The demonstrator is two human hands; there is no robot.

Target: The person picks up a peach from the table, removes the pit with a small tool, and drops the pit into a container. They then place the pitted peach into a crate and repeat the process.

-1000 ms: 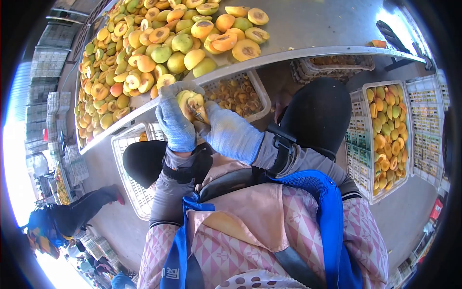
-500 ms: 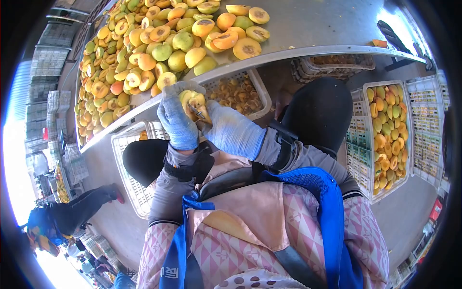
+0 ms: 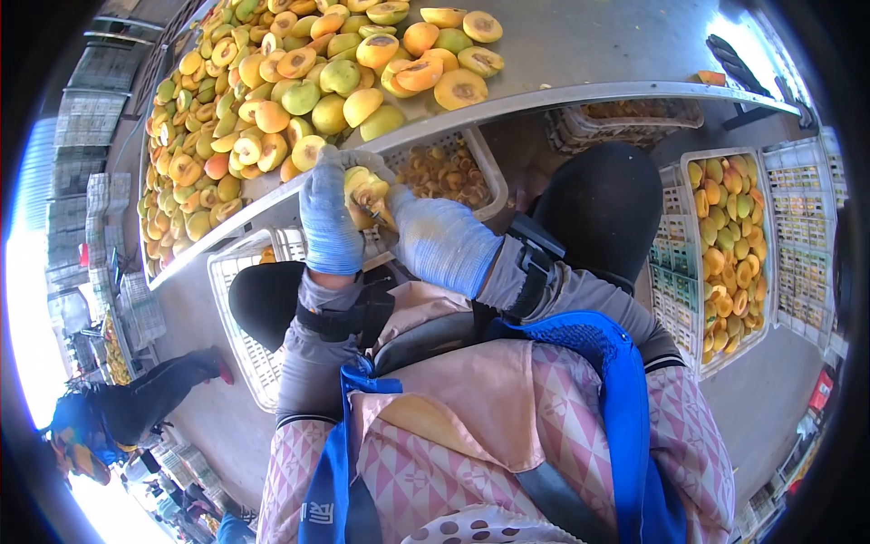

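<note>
Two gloved hands were working close together just below the edge of the counter (image 3: 580, 95) in the head view, only one camera so that's all there was. The left hand (image 3: 328, 218) was wrapped around a halved apricot (image 3: 364, 192), cut side facing toward the right hand (image 3: 435, 240), fingers closed on the fruit. The right hand was closed too, pressed right up against the apricot from the right side, and it looked like it was gripping a small pitting tool (image 3: 379, 210), though I honestly couldn't make out the tool clearly. So the fruit sat between the two hands, cupped in the left one, touching both. Directly behind it was a white crate of pits (image 3: 444, 172) tucked under the counter. Up on the counter lay a big pile of halved apricots (image 3: 272, 91), and off to the right a crate of whole apricots (image 3: 725, 236) sat on the floor.
</note>
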